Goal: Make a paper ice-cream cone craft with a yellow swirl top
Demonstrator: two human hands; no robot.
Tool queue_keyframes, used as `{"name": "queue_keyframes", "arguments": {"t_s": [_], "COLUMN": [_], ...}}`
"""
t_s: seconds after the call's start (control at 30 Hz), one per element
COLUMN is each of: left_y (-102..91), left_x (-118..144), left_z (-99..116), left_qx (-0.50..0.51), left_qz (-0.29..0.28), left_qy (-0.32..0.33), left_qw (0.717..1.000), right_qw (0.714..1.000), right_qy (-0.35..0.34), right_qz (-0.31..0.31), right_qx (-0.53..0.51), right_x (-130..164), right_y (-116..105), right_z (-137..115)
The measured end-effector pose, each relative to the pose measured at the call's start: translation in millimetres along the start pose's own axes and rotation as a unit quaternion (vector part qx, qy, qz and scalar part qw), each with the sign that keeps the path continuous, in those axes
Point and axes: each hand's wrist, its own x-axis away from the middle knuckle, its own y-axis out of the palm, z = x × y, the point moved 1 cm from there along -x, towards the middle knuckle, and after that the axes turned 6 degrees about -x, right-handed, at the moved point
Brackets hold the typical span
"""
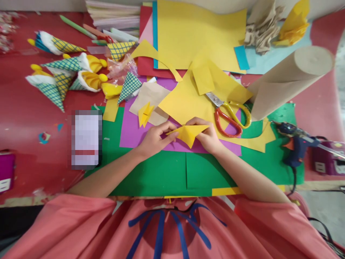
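Both hands, left hand [155, 138] and right hand [207, 138], are pinched shut on the folded yellow paper [188, 133] at frame centre; edges should be aligned before creasing.

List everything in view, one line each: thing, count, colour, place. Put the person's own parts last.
folded paper piece: one, yellow, held between both hands
scissors: one, red and yellow handles, right of the hands
glue gun: one, blue, far right on green sheet
cardboard roll: one, brown, upper right
paper cones: several, checked yellow and teal, upper left
paper sheets: many, yellow, red, blue, top centre
purple sheet: one, under the hands
green sheet: one, nearest the person
table: red
left hand: pinching the fold's left end
right hand: pinching its right end
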Motion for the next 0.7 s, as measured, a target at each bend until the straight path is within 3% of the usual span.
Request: {"name": "queue_keyframes", "arguments": {"t_s": [0.27, 0.43, 0.53, 0.7], "left_y": [-3.5, -4.4, -4.3, -3.9], "left_x": [1, 1, 0, -1], "left_z": [3, 6, 8, 10], "left_qx": [0.001, -0.033, -0.064, -0.115], "left_qz": [0.033, 0.052, 0.033, 0.031], "left_qy": [0.028, 0.046, 0.041, 0.057], "left_qw": [0.999, 0.997, 0.997, 0.991], "right_qw": [0.994, 0.994, 0.999, 0.993], "right_qy": [0.06, 0.07, 0.035, -0.044], "right_qz": [0.057, 0.066, 0.035, -0.081], "right_qx": [-0.076, -0.06, -0.023, 0.072], "right_x": [0, 0, 0, 1], "right_y": [1, 0, 0, 1], "right_z": [0, -1, -2, 0]}}
